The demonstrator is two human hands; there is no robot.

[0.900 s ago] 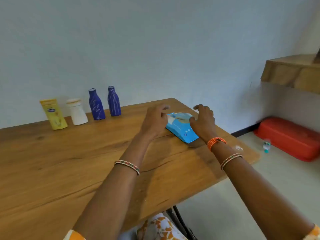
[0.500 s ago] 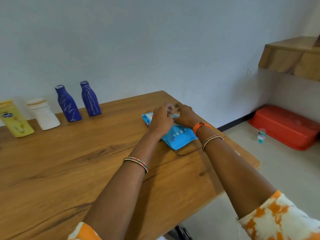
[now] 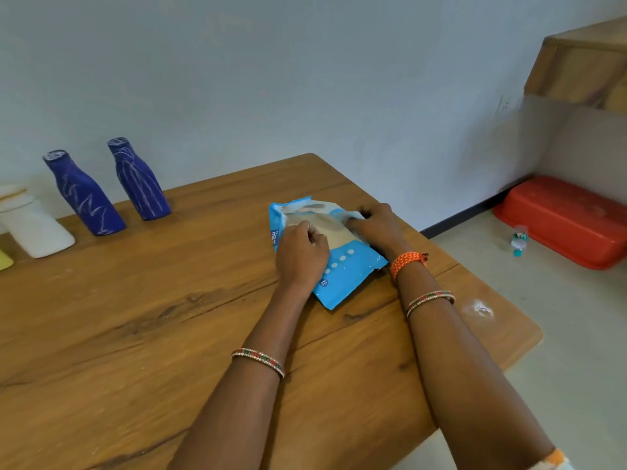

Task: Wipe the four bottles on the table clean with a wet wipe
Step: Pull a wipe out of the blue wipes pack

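Yellow bottle [image 3: 4, 260] mostly out of frame

wall [image 3: 305, 62] pale blue | floor [image 3: 559, 334] grey | shelf [image 3: 583, 62] wooden (right) | tub [image 3: 570, 222] red

Single view, worn on my head: looks forward and down across the brown wooden table [image 3: 142, 334], close over my forearms. Faces the pale blue wall [image 3: 305, 79]; table's right edge and grey floor [image 3: 559, 334] fall to the right. No second view shares the scene.
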